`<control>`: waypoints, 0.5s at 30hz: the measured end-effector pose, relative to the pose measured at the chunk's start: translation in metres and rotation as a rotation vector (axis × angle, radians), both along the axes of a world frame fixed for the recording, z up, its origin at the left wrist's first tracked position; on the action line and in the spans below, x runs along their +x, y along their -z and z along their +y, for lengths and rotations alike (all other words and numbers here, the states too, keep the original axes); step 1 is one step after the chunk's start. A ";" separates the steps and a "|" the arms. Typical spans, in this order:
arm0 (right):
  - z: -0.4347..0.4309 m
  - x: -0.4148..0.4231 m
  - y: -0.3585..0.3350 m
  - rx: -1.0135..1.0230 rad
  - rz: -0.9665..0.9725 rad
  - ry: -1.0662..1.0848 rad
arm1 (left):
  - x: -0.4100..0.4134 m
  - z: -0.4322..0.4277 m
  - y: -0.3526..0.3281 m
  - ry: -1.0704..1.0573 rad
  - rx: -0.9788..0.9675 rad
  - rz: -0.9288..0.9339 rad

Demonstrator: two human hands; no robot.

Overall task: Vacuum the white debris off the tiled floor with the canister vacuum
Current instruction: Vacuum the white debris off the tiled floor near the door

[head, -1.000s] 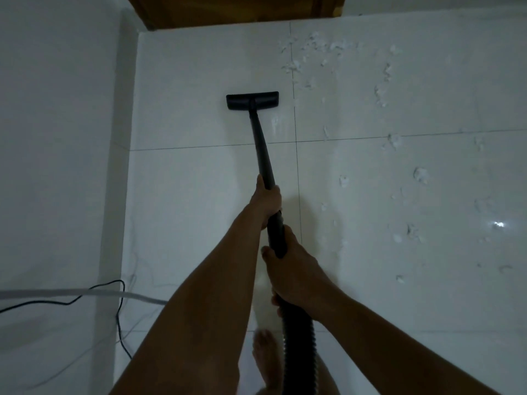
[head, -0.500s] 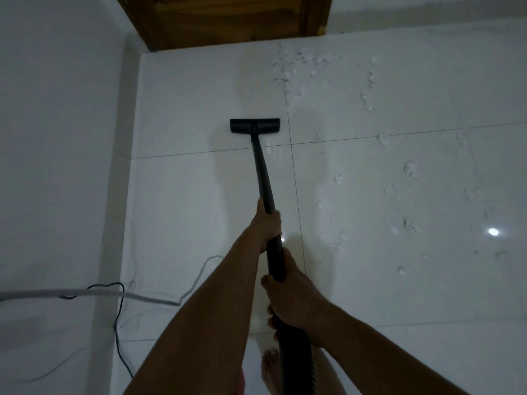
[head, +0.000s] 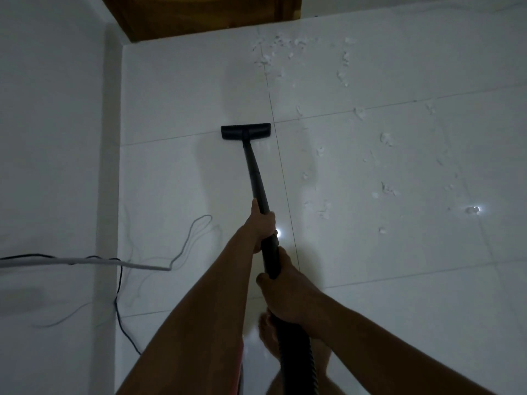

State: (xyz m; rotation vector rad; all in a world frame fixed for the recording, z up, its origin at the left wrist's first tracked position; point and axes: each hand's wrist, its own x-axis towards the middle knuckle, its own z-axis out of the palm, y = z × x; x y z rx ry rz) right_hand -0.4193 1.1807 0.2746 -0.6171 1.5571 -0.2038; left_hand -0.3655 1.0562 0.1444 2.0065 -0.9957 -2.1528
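The white debris [head: 386, 138] lies on the floor [head: 185, 95] right of the nozzle [head: 245, 131] and up by the far edge. Swing the nozzle right, flat, in slow overlapping strokes. Your left grip [head: 262, 223] clasps the wand [head: 255, 172]; your right grip [head: 288, 295] clasps it nearer the hose [head: 296, 360].

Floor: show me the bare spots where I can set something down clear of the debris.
Bare: the tiles between the wall and the nozzle, up to the door; also the near tile right of the right hand. Crowded: debris litters the tiles beyond it, right of the wand, and cables loop along the wall's foot.
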 end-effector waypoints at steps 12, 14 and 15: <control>0.065 -0.036 -0.028 -0.058 0.008 0.010 | -0.036 0.064 -0.032 0.043 0.036 -0.044; 0.074 -0.043 -0.032 -0.054 -0.009 0.032 | -0.045 0.073 -0.036 0.044 0.034 -0.030; 0.079 -0.047 -0.035 -0.047 -0.016 0.044 | -0.048 0.078 -0.038 0.040 0.036 -0.024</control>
